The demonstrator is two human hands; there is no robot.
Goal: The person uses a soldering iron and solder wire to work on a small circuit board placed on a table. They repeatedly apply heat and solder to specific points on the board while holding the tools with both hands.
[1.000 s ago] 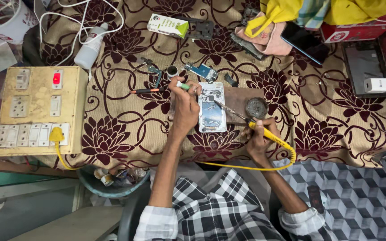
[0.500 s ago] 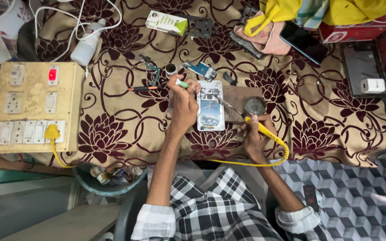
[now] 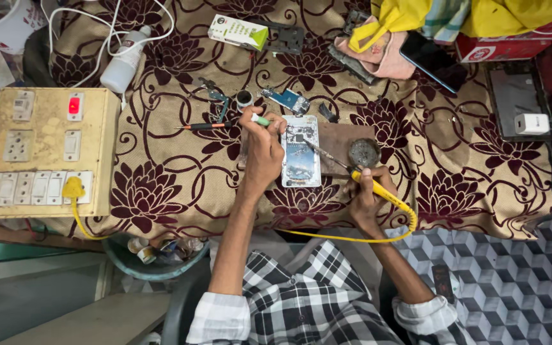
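Head view shows our right hand gripping the yellow-handled soldering iron, tip on the opened white phone at twelve o'clock, left hand pinching a green-tipped tool; we should dab briefly.

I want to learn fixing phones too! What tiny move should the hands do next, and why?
Probably ease the soldering iron tip a little further onto the spot inside the open phone. The right hand holds its yellow handle with the tip reaching over the phone's upper part, while the left hand holds a small green-tipped tool at the phone's top edge. Whether the tip touches yet is too small to tell.
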